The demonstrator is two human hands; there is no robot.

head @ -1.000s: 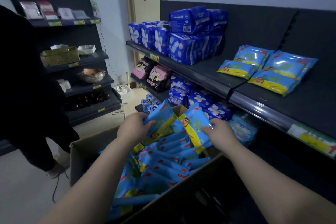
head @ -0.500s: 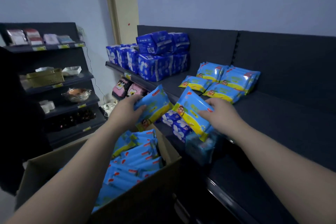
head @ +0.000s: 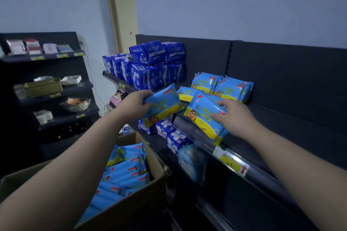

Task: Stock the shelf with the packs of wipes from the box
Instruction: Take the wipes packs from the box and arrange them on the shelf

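Most of this job is not yet done, I judge. The shelf (head: 281, 122) has a long bare stretch toward its right end. Only a small cluster of stocked packs (head: 223, 88) sits by its back panel, just right of the dark blue bundles (head: 155, 73) that fill its left end. The box (head: 135, 210) stands open below the shelf's front edge, and the packs in the box (head: 127, 172) lie many deep, so I reckon it is far from emptied.

Two more packs are at the shelf. The right pack (head: 204, 120) is tilted across the front edge and seems to rest on it, one corner hanging over the price rail. It is in front of the stocked packs and not yet beside them. The left pack (head: 163, 105) is in the air just off the front edge, left of the right pack and clear of the board.

My right hand (head: 234, 116) grips the right pack from its right side, fingers laid over the top face. My left hand (head: 135, 105) clasps the left pack by its left end, fingers curled round it. Both packs need setting down, then many trips to the box
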